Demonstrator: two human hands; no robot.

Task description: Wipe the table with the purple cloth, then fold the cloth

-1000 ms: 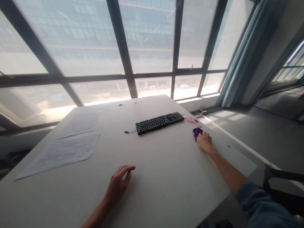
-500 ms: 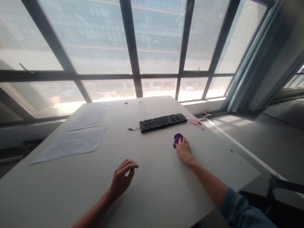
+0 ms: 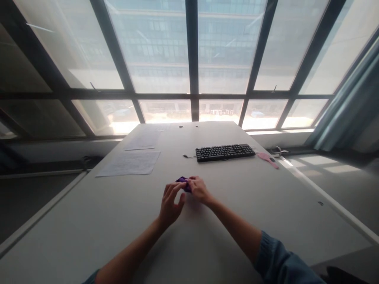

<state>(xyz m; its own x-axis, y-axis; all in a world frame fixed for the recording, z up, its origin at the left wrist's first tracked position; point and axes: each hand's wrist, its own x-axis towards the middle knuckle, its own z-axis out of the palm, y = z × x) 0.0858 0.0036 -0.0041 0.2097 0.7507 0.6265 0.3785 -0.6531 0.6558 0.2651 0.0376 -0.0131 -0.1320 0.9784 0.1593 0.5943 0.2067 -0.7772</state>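
Right hand (image 3: pixel 199 190) has its fingers curled over a small purple thing (image 3: pixel 183 182), grasping it against the desk (image 3: pixel 266 205) near the middle, well short of the near edge. Left hand (image 3: pixel 171 204) is loose and half open, fingertips up at the purple thing's near side; whether they touch it is hard to tell.

Step in hand, prob.: both hands meeting on the purple thing to work it together. Next move likely needs the left fingers to close on its free side while the right holds it steady.

Keyboard (image 3: pixel 225 152) lies toward the far right edge, a pink thing (image 3: pixel 268 159) just right of it. Papers (image 3: pixel 130 163) sit near the far left edge.

Purple thing is mostly covered by the right hand and too small to identify. Can't tell what the pink thing is either.
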